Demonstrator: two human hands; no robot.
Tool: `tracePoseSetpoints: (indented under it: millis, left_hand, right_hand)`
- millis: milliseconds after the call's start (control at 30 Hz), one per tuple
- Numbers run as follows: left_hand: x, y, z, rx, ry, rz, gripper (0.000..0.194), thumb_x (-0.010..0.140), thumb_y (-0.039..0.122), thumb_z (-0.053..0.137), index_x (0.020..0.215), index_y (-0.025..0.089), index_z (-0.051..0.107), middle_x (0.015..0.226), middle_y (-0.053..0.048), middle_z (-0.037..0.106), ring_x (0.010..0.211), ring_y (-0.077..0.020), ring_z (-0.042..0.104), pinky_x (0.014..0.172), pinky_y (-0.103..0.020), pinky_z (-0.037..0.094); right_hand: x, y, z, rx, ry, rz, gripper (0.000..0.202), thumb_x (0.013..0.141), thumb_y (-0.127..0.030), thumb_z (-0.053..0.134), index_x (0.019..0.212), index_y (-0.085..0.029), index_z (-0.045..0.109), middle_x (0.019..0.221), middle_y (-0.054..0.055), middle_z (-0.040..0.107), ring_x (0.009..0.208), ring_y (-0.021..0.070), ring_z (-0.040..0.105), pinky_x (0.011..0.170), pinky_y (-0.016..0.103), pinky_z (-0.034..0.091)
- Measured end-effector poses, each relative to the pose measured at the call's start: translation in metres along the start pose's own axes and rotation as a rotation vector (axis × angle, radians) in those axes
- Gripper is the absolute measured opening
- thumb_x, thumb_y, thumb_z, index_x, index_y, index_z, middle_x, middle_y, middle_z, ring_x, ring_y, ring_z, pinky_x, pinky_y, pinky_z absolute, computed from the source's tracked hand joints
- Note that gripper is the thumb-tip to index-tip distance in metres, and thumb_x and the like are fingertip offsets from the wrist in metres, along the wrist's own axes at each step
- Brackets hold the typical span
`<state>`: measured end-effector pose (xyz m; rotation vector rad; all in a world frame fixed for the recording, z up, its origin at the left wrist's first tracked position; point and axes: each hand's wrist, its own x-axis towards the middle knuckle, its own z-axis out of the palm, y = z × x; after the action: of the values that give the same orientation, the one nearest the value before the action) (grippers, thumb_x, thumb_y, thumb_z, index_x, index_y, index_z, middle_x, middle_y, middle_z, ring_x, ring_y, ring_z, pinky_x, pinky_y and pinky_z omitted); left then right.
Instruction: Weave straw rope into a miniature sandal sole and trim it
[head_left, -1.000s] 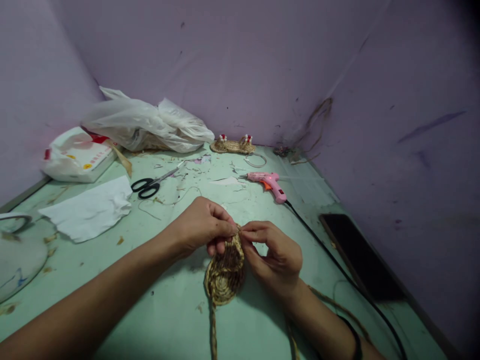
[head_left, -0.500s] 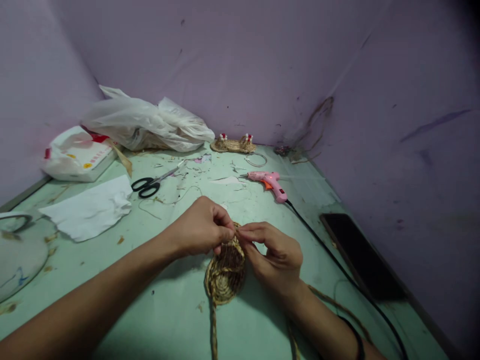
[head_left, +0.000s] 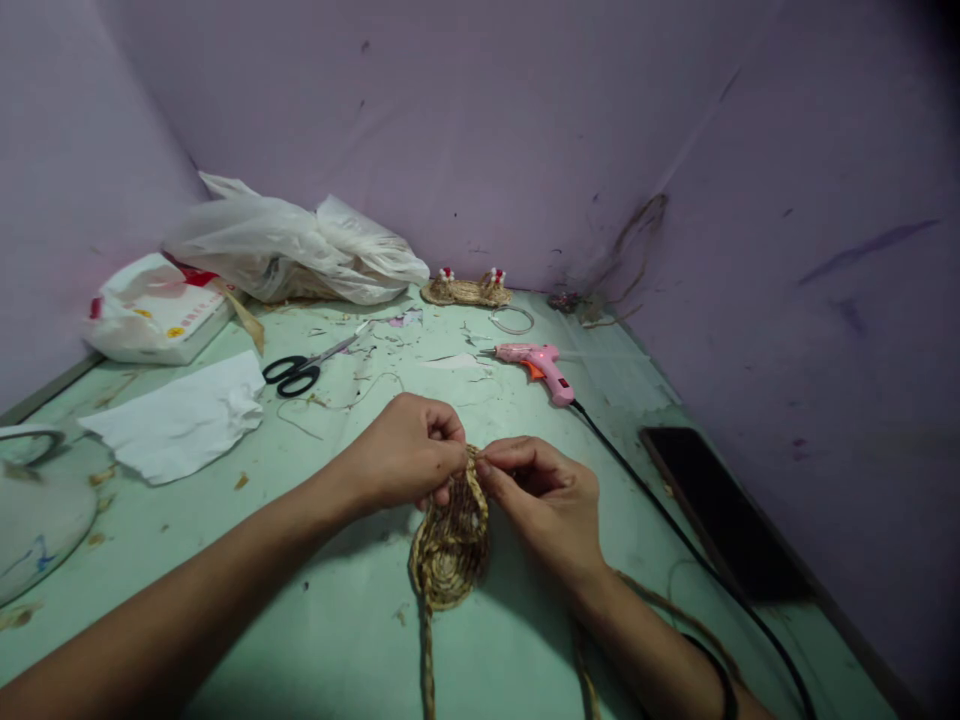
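A woven straw sole (head_left: pixel 450 560), oblong with a coiled round near end, stands between my hands over the table. My left hand (head_left: pixel 416 450) is closed with its fingertips pinching the upper left of the sole's far end. At the upper right edge my right hand (head_left: pixel 544 500) pinches thumb and forefinger together on the braided straw cord (head_left: pixel 480 490) that runs along the rim. A loose length of the braid hangs from the sole's near end towards me. More cord passes beneath my right forearm. The fingertips partly hide the far end.
A pink glue gun (head_left: pixel 536 365) lies beyond my right hand, its black cable running to the near right past a phone (head_left: pixel 720 510). Black-handled scissors (head_left: pixel 300 372), white paper (head_left: pixel 180 415) and a plastic bag (head_left: pixel 292 245) are left. A finished-looking straw piece with beads (head_left: pixel 469 290) sits by the wall.
My right fingertips have shifted slightly up and turned at the sole's rim, showing more of the braid along the right edge. My left hand keeps its pinch almost in place.
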<state>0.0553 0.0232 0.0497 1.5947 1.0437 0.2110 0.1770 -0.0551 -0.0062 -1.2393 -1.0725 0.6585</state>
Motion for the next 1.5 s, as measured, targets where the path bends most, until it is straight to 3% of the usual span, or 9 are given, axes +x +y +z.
tracePoseSetpoints:
  millis: [267, 533, 733, 900, 1067, 1233, 1367, 1500]
  left_hand:
    - [-0.003, -0.002, -0.006, 0.17, 0.083, 0.073, 0.011, 0.06, 0.018, 0.046, 0.061, 0.015, 0.057, 0.043, 0.001, 0.056, 0.037, -0.0081, 0.045, 0.038, -0.018, 0.033]
    - [-0.003, -0.002, -0.009, 0.256, 0.134, 0.064, 0.008, 0.057, 0.018, 0.047, 0.053, 0.015, 0.054, 0.043, 0.001, 0.054, 0.038, -0.0077, 0.042, 0.04, -0.018, 0.03]
    - [-0.003, 0.0, -0.01, 0.284, 0.099, 0.014, 0.008, 0.054, 0.015, 0.044, 0.048, 0.016, 0.05, 0.041, 0.001, 0.05, 0.039, -0.009, 0.042, 0.039, -0.02, 0.027]
    - [-0.001, -0.003, -0.01, 0.298, 0.082, 0.023, 0.008, 0.054, 0.018, 0.045, 0.051, 0.016, 0.052, 0.041, 0.001, 0.05, 0.041, -0.0102, 0.045, 0.041, -0.021, 0.029]
    - [0.003, -0.008, -0.005, 0.314, 0.019, -0.003, 0.009, 0.055, 0.02, 0.046, 0.051, 0.015, 0.053, 0.041, 0.001, 0.049, 0.041, -0.0104, 0.044, 0.041, -0.021, 0.029]
    - [0.004, -0.01, -0.003, 0.34, 0.017, 0.008, 0.013, 0.058, 0.025, 0.048, 0.053, 0.015, 0.054, 0.043, 0.001, 0.048, 0.043, -0.0106, 0.044, 0.041, -0.021, 0.027]
    - [0.001, -0.008, -0.006, 0.376, 0.048, 0.057, 0.012, 0.059, 0.024, 0.047, 0.054, 0.016, 0.054, 0.047, 0.001, 0.05, 0.046, -0.0109, 0.044, 0.043, -0.022, 0.028]
    - [-0.005, -0.006, -0.005, 0.529, 0.108, 0.284, 0.011, 0.062, 0.02, 0.047, 0.056, 0.016, 0.054, 0.059, -0.001, 0.055, 0.056, -0.0123, 0.047, 0.051, -0.023, 0.034]
  right_hand:
    - [0.004, -0.006, -0.002, 0.049, 0.036, 0.184, 0.008, 0.058, -0.018, 0.07, 0.055, -0.016, 0.063, 0.058, 0.002, 0.064, 0.053, 0.0125, 0.057, 0.051, 0.024, 0.047]
    - [0.004, -0.001, -0.007, 0.214, -0.04, 0.297, 0.013, 0.061, -0.023, 0.07, 0.061, -0.015, 0.06, 0.054, -0.001, 0.061, 0.049, 0.0107, 0.054, 0.049, 0.023, 0.045]
    - [0.002, 0.003, -0.004, 0.264, -0.063, 0.337, 0.014, 0.062, -0.023, 0.07, 0.061, -0.016, 0.059, 0.052, -0.001, 0.06, 0.047, 0.0106, 0.053, 0.048, 0.023, 0.043]
    - [0.004, 0.005, -0.005, 0.434, -0.095, 0.428, 0.015, 0.061, -0.023, 0.072, 0.061, -0.016, 0.058, 0.052, -0.002, 0.059, 0.045, 0.0084, 0.051, 0.046, 0.021, 0.042]
    - [0.006, -0.001, -0.005, 0.536, -0.077, 0.459, 0.021, 0.055, -0.021, 0.075, 0.058, -0.015, 0.056, 0.073, 0.001, 0.066, 0.041, 0.0038, 0.048, 0.031, 0.013, 0.031]
    - [0.007, -0.001, -0.005, 0.473, -0.065, 0.513, 0.024, 0.055, -0.025, 0.077, 0.06, -0.015, 0.055, 0.06, 0.001, 0.066, 0.033, 0.0032, 0.046, 0.028, 0.012, 0.031]
    - [0.009, 0.002, -0.006, 0.408, -0.071, 0.566, 0.027, 0.053, -0.025, 0.079, 0.06, -0.015, 0.055, 0.041, -0.005, 0.057, 0.028, 0.0046, 0.044, 0.027, 0.013, 0.032]
    - [0.01, 0.004, -0.007, 0.375, -0.149, 0.627, 0.026, 0.052, -0.023, 0.079, 0.06, -0.014, 0.057, 0.038, -0.005, 0.055, 0.029, 0.0055, 0.045, 0.029, 0.014, 0.035]
